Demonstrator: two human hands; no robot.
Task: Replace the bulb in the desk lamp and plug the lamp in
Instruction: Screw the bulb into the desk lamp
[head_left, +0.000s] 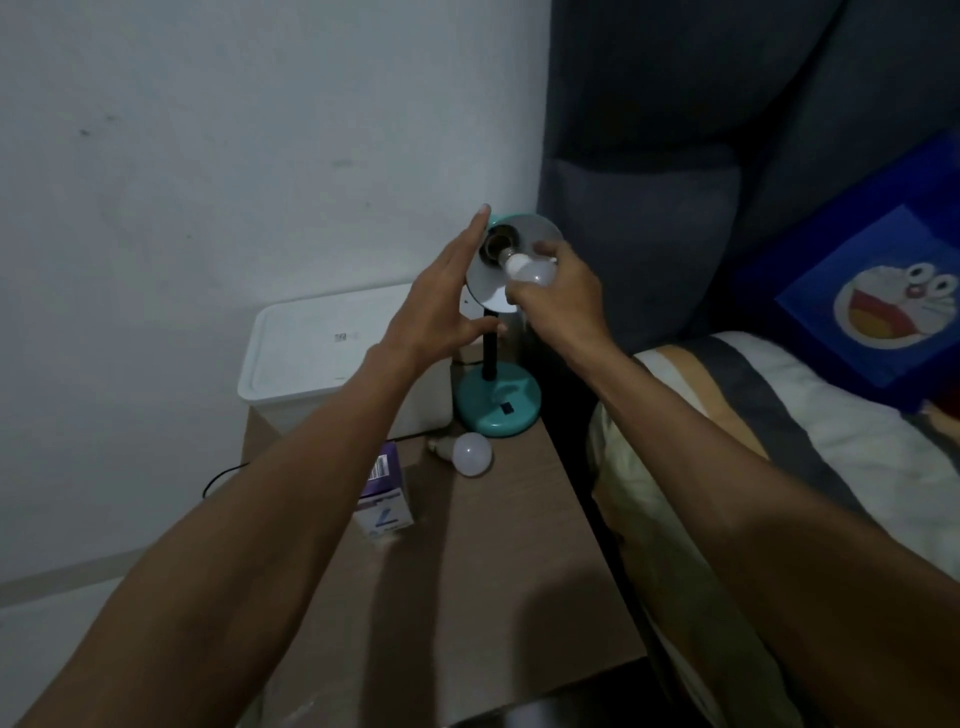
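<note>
A teal desk lamp (498, 400) stands at the back of a wooden bedside table (467, 597), its shade (491, 296) tilted toward me with the socket showing. My right hand (563, 296) grips a white bulb (527, 270) whose metal base points into the socket. My left hand (441, 301) rests flat against the left rim of the shade, fingers stretched out. A second white bulb (470, 453) lies on the table in front of the lamp's base.
A purple and white bulb box (387, 493) stands near the table's left edge. A white lidded box (337, 358) sits behind it by the wall. A black cord (223, 475) hangs at the left. The bed (779, 441) and dark headboard (727, 156) lie to the right.
</note>
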